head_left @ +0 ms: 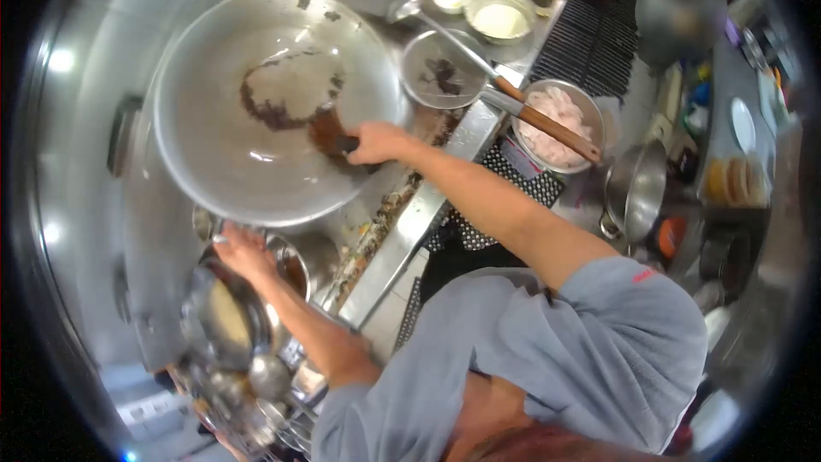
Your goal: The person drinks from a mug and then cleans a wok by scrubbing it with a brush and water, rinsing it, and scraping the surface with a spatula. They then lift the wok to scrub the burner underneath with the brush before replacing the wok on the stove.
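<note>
A wide metal wok (201, 111) fills the upper left of the head view. My right hand (378, 144) is closed around the dark handle of a brush, over the wok's right side. The brown bristles of the brush (327, 131) press against the wok's inner wall, beside a broken ring of dark residue (265, 111). Just below the wok's lower rim is my left hand (245, 252), blurred, its fingers stretched toward the upper left. A small whitish spot shows at its fingertips. Beneath that hand stands a metal pot (312, 258).
A wooden-handled ladle (462, 50) lies across a strainer (442, 77) with dark bits. Right of it is a bowl of pale pink meat (560, 120). Bowls of white contents (499, 21) stand at the back. Pans and ladles (269, 375) crowd the lower left. Another person (680, 13) is at upper right.
</note>
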Motion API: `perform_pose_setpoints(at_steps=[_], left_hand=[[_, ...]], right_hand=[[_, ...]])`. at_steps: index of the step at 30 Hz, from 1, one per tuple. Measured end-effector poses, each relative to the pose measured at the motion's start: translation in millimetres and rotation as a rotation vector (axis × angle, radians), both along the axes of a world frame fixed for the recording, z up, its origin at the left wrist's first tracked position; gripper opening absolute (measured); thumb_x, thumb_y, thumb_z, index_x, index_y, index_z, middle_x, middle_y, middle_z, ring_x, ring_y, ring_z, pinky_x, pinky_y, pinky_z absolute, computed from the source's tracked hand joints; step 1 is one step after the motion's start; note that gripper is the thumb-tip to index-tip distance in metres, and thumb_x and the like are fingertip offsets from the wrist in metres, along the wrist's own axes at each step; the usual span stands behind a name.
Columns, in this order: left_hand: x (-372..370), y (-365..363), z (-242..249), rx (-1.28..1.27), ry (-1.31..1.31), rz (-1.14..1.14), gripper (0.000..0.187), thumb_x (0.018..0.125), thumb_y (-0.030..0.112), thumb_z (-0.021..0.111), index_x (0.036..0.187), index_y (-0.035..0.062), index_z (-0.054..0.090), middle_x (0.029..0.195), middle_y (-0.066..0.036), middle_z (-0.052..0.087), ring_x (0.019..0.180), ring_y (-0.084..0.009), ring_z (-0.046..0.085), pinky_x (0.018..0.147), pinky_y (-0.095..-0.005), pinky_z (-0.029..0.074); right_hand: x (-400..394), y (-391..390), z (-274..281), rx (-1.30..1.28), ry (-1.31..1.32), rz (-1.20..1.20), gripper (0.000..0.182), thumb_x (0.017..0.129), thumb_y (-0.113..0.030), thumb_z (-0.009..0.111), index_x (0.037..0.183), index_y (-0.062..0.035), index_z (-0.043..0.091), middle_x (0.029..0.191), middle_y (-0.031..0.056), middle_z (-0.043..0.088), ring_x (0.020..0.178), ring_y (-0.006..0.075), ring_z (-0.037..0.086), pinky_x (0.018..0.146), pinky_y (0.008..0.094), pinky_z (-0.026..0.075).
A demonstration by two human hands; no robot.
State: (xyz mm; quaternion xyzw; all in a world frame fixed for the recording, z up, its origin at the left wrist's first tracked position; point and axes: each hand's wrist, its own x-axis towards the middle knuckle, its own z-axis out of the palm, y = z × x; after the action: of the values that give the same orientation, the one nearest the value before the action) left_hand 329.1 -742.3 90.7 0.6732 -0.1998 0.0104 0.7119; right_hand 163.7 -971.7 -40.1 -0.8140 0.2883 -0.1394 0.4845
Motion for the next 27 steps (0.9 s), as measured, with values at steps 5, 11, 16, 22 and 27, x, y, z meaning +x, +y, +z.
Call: perform_pose_setpoints(at_steps=[5, 11, 16, 22, 27], left_hand=[[19.3, 24.6, -30.6, -0.063, 0.210, 0.053, 0.015, 0.097, 0.010, 0.055, 0.086, 0.0077, 0.047, 0.062, 0.004, 0.041, 0.046, -0.0048, 0.035, 0.036, -0.0235, 0.024], [20.7, 31.2, -69.4, -0.209, 0.452, 0.123, 0.018, 0.095, 0.011, 0.057, 0.080, 0.0081, 0.047, 0.062, 0.003, 0.043, 0.046, -0.0067, 0.037, 0.035, -0.0233, 0.023], [41.3, 6.3, -71.0, -0.099, 0.503, 0.126, 0.018, 0.096, 0.021, 0.057, 0.089, 0.0064, 0.049, 0.057, 0.003, 0.040, 0.044, -0.0077, 0.039, 0.032, -0.0246, 0.019], [130.6, -10.2, -94.6, -0.002, 0.533, 0.139, 0.017, 0.094, 0.019, 0.060, 0.095, 0.0038, 0.052, 0.059, 0.003, 0.042, 0.045, -0.0087, 0.041, 0.037, -0.0271, 0.028], [129.2, -46.8, -89.5, 0.325, 0.437, 0.452, 0.028, 0.092, 0.019, 0.065, 0.109, -0.0008, 0.055, 0.070, -0.004, 0.051, 0.061, -0.0192, 0.054, 0.051, -0.0349, 0.045]], right_hand=[[-14.9, -56.9, 32.5, -0.009, 0.204, 0.249, 0.063, 0.066, -0.046, 0.072, 0.117, -0.0100, 0.071, 0.103, 0.0175, 0.072, 0.094, 0.0308, 0.069, 0.085, 0.0392, 0.053], [1.2, -128.6, 99.8, -0.278, 0.389, 0.368, 0.074, 0.063, -0.053, 0.072, 0.125, -0.0117, 0.068, 0.109, 0.0160, 0.072, 0.101, 0.0319, 0.068, 0.088, 0.0360, 0.052], [7.4, -187.1, 141.2, -0.552, 0.319, 0.441, 0.057, 0.066, -0.033, 0.071, 0.119, -0.0132, 0.070, 0.098, 0.0175, 0.073, 0.089, 0.0313, 0.070, 0.083, 0.0381, 0.054], [76.0, -223.9, 163.3, -0.899, 0.621, 0.827, 0.054, 0.065, -0.026, 0.069, 0.118, -0.0183, 0.072, 0.104, 0.0161, 0.072, 0.097, 0.0338, 0.069, 0.086, 0.0432, 0.054], [144.3, -191.2, 80.7, -0.769, 0.321, 0.688, 0.054, 0.068, -0.021, 0.066, 0.121, -0.0166, 0.070, 0.108, 0.0163, 0.071, 0.101, 0.0360, 0.067, 0.088, 0.0459, 0.055]])
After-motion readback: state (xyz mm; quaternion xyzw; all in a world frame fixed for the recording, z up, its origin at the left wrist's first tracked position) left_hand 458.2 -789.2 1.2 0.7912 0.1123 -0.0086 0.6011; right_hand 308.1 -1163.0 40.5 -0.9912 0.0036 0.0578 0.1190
